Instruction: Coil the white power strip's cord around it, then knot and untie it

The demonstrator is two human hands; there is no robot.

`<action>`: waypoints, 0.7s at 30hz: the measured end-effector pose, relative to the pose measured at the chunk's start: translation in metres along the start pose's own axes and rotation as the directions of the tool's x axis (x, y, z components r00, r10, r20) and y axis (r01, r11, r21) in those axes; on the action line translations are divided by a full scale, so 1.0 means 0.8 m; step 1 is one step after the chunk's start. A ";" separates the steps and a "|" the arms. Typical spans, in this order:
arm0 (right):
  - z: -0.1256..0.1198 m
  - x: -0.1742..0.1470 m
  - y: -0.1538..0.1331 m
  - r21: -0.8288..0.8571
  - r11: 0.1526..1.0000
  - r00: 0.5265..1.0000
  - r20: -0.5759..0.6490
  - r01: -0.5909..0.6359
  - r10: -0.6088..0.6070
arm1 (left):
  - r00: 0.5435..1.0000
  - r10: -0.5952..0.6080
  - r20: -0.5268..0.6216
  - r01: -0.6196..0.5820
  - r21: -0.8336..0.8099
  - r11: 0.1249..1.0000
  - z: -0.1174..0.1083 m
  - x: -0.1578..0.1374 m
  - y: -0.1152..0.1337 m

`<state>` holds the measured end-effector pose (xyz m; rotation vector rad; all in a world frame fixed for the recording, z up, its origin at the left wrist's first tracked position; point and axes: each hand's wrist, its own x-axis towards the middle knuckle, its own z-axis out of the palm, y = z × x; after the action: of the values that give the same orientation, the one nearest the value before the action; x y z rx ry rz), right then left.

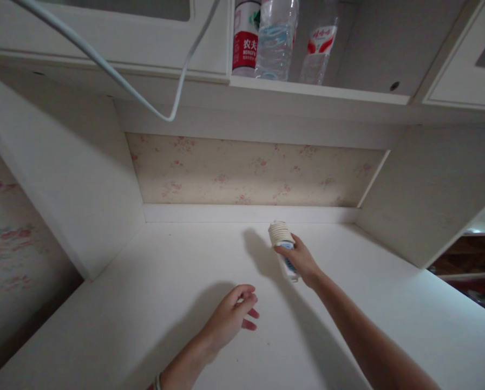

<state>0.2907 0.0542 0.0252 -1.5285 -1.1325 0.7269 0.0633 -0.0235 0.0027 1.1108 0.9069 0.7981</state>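
My right hand [301, 260] is wrapped round a stack of paper cups [280, 234], gripping it from the right side. Ridged off-white rims show at its far end, and a blue-and-white label is partly hidden by my fingers. The stack tilts over the back part of the white tabletop [194, 254], with its shadow to the left; whether it touches the surface I cannot tell. Lower and to the left, my left hand [230, 314] hovers above the tabletop. Its fingers are loosely bent and apart, with nothing in them.
Overhead, an open shelf [327, 92] holds a red-labelled bottle [246, 43], a clear bottle [275, 46] and another red-and-white-labelled bottle [320, 46]. A pale cable [132, 92] hangs from the upper left. White side panels [76, 162] and floral wallpaper [246, 170] bound the tabletop.
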 end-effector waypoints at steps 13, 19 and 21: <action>0.130 -0.143 0.002 0.499 0.864 0.985 0.170 -0.066 -0.023 | 0.996 0.058 -0.064 -0.071 -0.225 0.972 -0.001 -0.019 -0.010; 0.114 -0.132 0.011 0.444 0.882 0.984 0.145 -0.157 0.102 | 0.991 0.016 -0.136 -0.043 -0.195 0.980 0.006 -0.014 -0.012; 0.110 -0.128 0.010 0.440 0.884 0.985 0.127 -0.158 0.113 | 0.992 -0.006 -0.126 -0.026 -0.250 0.968 0.008 -0.013 -0.012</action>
<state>0.1773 -0.0064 -0.0170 -1.1922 -0.8531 1.0879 0.0652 -0.0373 -0.0032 0.8508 0.8782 0.9715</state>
